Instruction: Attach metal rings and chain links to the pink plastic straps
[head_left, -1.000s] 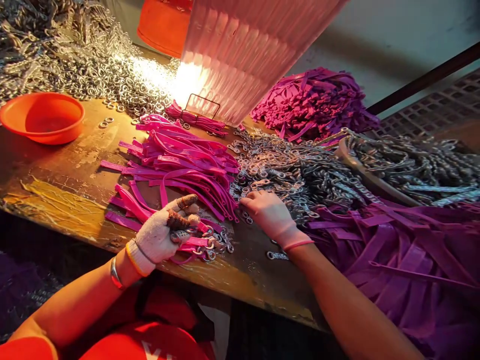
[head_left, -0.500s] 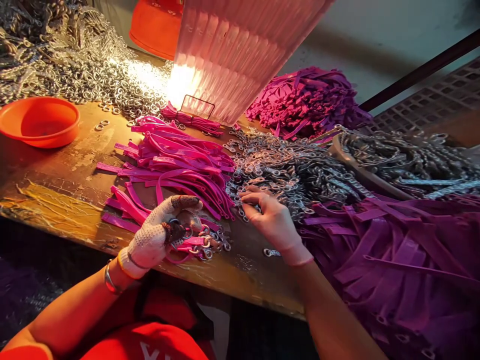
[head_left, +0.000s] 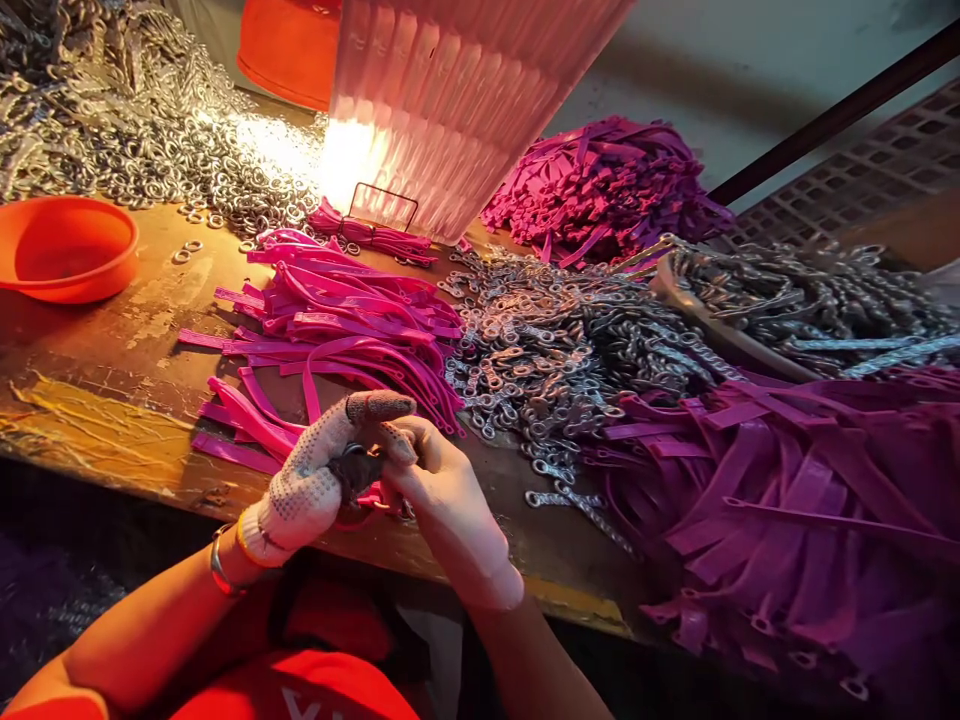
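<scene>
My left hand (head_left: pixel 315 480), in a dotted knit glove, grips a bundle of pink straps with metal clasps (head_left: pixel 360 497) near the table's front edge. My right hand (head_left: pixel 442 500), in a thin pale glove, is pressed against the left one, fingertips meeting at the clasps; what it pinches is hidden. Loose pink straps (head_left: pixel 345 330) fan out just beyond both hands. A heap of small metal clasps (head_left: pixel 555 350) lies to the right of the hands.
An orange bowl (head_left: pixel 64 245) sits at the left. Metal rings (head_left: pixel 135 130) are piled at the back left, beside a ribbed pink lamp shade (head_left: pixel 457 100). Purple straps (head_left: pixel 795 500) cover the right side, more (head_left: pixel 607 185) at the back. The worn wooden table (head_left: pixel 105 390) shows at the left.
My right hand left the clasp heap and came back to the left hand, joining it at the bundle. The left hand stayed near the front edge.
</scene>
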